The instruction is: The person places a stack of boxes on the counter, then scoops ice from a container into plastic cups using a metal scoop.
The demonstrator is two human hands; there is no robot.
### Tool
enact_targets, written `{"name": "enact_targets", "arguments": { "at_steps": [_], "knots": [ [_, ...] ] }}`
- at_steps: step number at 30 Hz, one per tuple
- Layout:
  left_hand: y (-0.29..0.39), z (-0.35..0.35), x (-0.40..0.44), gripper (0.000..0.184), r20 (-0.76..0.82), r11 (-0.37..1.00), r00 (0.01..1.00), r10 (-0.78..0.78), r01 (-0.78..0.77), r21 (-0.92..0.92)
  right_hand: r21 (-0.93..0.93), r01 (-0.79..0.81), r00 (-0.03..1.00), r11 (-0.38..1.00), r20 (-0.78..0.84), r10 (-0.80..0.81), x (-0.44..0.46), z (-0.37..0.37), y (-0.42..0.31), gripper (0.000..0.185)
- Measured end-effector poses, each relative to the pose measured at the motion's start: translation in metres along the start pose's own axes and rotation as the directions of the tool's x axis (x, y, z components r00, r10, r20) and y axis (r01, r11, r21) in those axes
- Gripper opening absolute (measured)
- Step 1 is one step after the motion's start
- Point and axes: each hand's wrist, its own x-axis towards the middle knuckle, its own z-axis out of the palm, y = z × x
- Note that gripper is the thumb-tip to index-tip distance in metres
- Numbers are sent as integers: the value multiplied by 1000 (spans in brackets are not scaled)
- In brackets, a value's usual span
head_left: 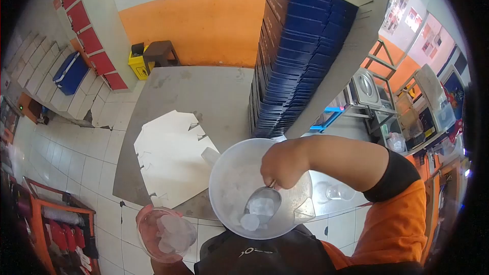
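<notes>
My right hand (286, 165) is closed around the handle of a metal scoop (275, 199). The scoop is tilted down inside a translucent white plastic bucket (216, 183) and carries whitish, rounded pieces that look like ice (262, 207). More such pieces lie in the bucket beneath it. Low on the left, my left hand (143, 218) grips a clear plastic container (189, 231) from its outer side and underneath. Similar pale pieces (172, 234) fill part of that container. The container is beside the bucket, apart from it.
A flat white cardboard sheet (173, 155) lies on the grey table (214, 89) left of the bucket. Behind the bucket rises a tall stack of dark blue folded boxes (300, 46). A clear cup (338, 191) rests on the metal surface at right. An orange rack (61, 206) stands lower left.
</notes>
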Motion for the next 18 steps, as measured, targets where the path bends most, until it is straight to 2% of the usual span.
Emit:
{"name": "enact_targets", "arguments": {
  "at_steps": [1,3,5,8,14,16,18],
  "knots": [
    [6,4,4,60,33,998,999,43,-41,-37,49,0,1000,999,-26,1,-13,-3,-1,18],
    [15,10,2,98,-43,965,987,-155,142,-222,147,2,997,989,-70,8,-30,3,1,18],
    [26,19,3,116,-49,919,971,-235,206,-336,240,5,994,971,-110,22,-37,18,10,17],
    [40,31,13,115,1,927,987,-160,151,-343,301,101,956,948,-294,-8,-52,35,18,18],
    [65,55,23,106,109,972,994,-32,57,-229,436,185,889,881,-457,39,-91,52,28,24],
    [73,65,24,101,131,965,991,-37,69,-254,376,144,860,915,-505,72,-112,49,23,24],
    [76,73,26,96,216,991,975,46,-17,-133,286,122,813,951,-579,69,-135,45,19,23]
  ]
}}
